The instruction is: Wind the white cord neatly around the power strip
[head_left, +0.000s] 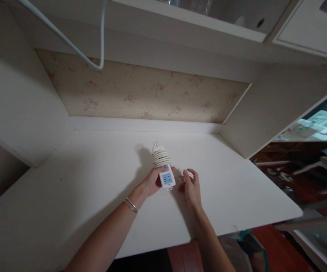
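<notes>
A white power strip [167,182] with blue socket faces is held over the white desk by my left hand [153,181], whose fingers wrap round its lower part. Its white cord [161,157] is wound in several turns about the upper half of the strip. To the right, my right hand [191,186] pinches a small white piece [181,173], which looks like the plug end of the cord. Part of that piece is hidden by the fingers. A silver bangle circles my left wrist.
The white desk top [101,166] ends at a rounded right corner. Behind it is a flowered wall panel [152,92], with a shelf [191,17] overhead. A bent white tube [102,45] hangs at upper left. Bags and boxes [245,249] lie below the front edge.
</notes>
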A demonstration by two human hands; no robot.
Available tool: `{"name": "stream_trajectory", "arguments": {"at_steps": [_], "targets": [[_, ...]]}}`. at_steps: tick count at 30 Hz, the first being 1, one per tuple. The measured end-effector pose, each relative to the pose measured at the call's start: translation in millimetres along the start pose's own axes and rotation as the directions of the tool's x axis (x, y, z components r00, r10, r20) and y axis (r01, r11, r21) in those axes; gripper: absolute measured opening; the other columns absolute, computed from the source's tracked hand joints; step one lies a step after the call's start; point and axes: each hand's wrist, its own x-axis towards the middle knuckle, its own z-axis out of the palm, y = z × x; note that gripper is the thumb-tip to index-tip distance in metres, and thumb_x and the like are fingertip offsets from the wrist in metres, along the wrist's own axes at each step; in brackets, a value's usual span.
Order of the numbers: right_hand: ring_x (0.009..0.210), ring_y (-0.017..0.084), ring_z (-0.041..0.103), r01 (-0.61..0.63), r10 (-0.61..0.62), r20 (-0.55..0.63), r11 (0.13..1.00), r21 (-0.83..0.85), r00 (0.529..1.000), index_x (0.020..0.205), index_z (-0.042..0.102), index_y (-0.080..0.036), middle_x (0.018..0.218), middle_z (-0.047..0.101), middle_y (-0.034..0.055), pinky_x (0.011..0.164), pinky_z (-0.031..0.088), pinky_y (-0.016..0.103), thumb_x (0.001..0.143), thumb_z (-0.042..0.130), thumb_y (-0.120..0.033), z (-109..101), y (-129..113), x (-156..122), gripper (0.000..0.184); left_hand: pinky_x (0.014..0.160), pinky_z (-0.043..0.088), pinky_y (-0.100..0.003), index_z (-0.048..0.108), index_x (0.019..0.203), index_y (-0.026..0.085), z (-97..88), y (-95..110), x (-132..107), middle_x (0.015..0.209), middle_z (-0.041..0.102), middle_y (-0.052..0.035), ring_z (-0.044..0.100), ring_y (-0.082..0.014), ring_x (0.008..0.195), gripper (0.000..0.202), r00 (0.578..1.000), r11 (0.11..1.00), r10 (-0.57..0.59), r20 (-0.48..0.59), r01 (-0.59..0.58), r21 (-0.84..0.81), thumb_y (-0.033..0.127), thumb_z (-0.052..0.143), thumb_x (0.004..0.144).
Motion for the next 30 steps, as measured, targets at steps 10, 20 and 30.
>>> {"name": "stream_trajectory", "arguments": {"at_steps": [10, 20, 30], "targets": [[0.083, 0.013, 0.064, -0.058, 0.051, 0.355, 0.998, 0.007, 0.933, 0.112, 0.065, -0.022, 0.104, 0.068, 0.0031, 0.079, 0.052, 0.027, 0.073, 0.074, -0.034, -17, -5, 21, 0.042, 0.056, 0.047, -0.027, 0.064, 0.092, 0.014, -9.0, 7, 3, 0.079, 0.070, -0.0063, 0.062, -0.0145, 0.058, 0.025, 0.998, 0.999, -0.024, -0.053, 0.025, 0.022, 0.028, 0.060, 0.072], [0.096, 0.019, 0.063, -0.148, 0.045, 0.509, 0.976, 0.162, 0.860, 0.114, 0.064, -0.020, 0.108, 0.068, 0.0059, 0.092, 0.047, 0.033, 0.069, 0.078, -0.026, -16, -15, 13, 0.047, 0.048, 0.037, -0.021, 0.061, 0.081, 0.015, -5.2, 0, 8, 0.062, 0.062, 0.0026, 0.055, -0.0098, 0.049, 0.022, 0.991, 0.993, -0.029, -0.133, 0.043, 0.106, 0.032, 0.069, 0.070], [0.093, 0.020, 0.057, 0.342, -0.273, 0.374, 0.931, -0.130, 0.886, 0.099, 0.070, -0.025, 0.105, 0.062, 0.0045, 0.076, 0.050, 0.029, 0.075, 0.070, -0.030, -4, -8, 14, 0.024, 0.053, 0.043, -0.023, 0.064, 0.094, 0.014, -2.0, 0, 12, 0.074, 0.067, -0.0041, 0.060, -0.0144, 0.060, 0.073, 1.000, 0.994, -0.030, -0.001, 0.030, 0.102, 0.078, 0.031, 0.079]]}}
